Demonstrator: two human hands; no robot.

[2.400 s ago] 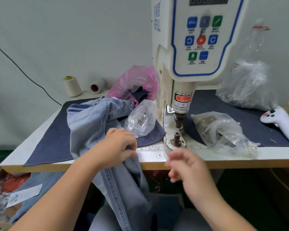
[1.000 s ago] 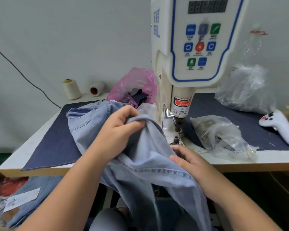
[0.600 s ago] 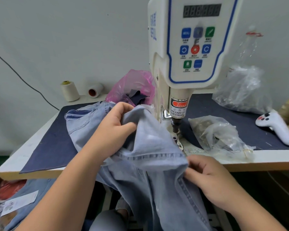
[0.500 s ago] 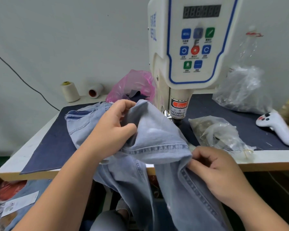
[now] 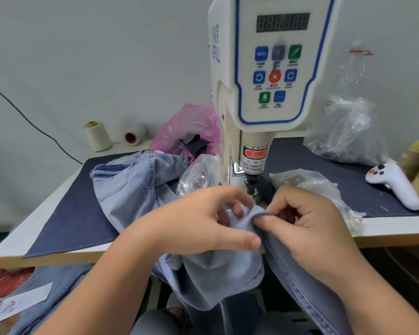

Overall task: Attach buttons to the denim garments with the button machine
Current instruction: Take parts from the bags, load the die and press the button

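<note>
A light blue denim garment (image 5: 131, 187) lies bunched on the table and hangs over its front edge. My left hand (image 5: 198, 221) and my right hand (image 5: 305, 221) both pinch one folded edge of it, close together, just in front of the button machine's punch (image 5: 250, 184). The white button machine (image 5: 264, 68) rises behind, its control panel facing me. The lower die is hidden behind the cloth and my fingers. A clear bag of small metal parts (image 5: 198, 177) lies left of the punch, another clear bag (image 5: 307, 187) to its right.
A dark blue mat (image 5: 65, 221) covers the white table (image 5: 397, 228). A pink bag (image 5: 189, 131) and two thread cones (image 5: 97, 136) stand at the back left. A crumpled clear bag (image 5: 346, 131), a white controller (image 5: 394, 184) and tan cones (image 5: 416, 158) are at the right. More denim (image 5: 46, 281) lies below left.
Both hands have come together on the denim edge and brought it up in front of the punch. The broad fold held up half a second ago has dropped, uncovering the left parts bag.
</note>
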